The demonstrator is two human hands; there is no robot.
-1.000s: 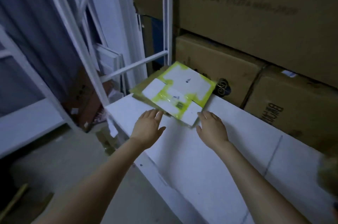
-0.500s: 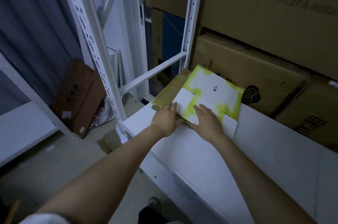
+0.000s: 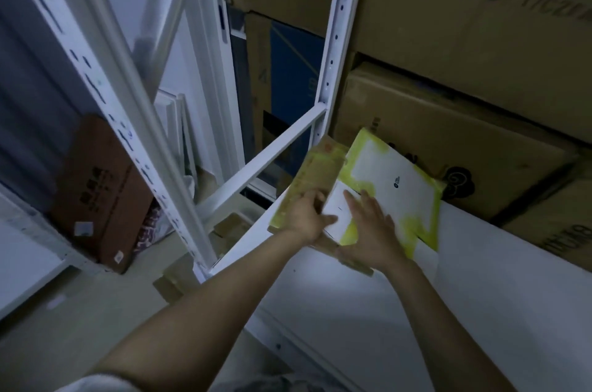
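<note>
Brown boxes (image 3: pixel 448 142) are stacked behind a white rack (image 3: pixel 333 39). A flattened yellow-and-white carton (image 3: pixel 403 180) lies at the far left corner of the white surface (image 3: pixel 480 279), against the boxes. Both forearms reach forward. The left hand (image 3: pixel 306 220) pinches the carton's white flap, thumb on top. The right hand (image 3: pixel 373 231) presses flat on the carton, fingers straight and spread.

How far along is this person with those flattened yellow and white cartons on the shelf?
Done: the flattened carton already lies on the white shelf, atop a brown cardboard sheet. In hand: the right hand presses flat on it; the left hand touches its white flap, hold unclear. Left: lifting or sorting the stack, seemingly; nothing is raised yet.
</note>
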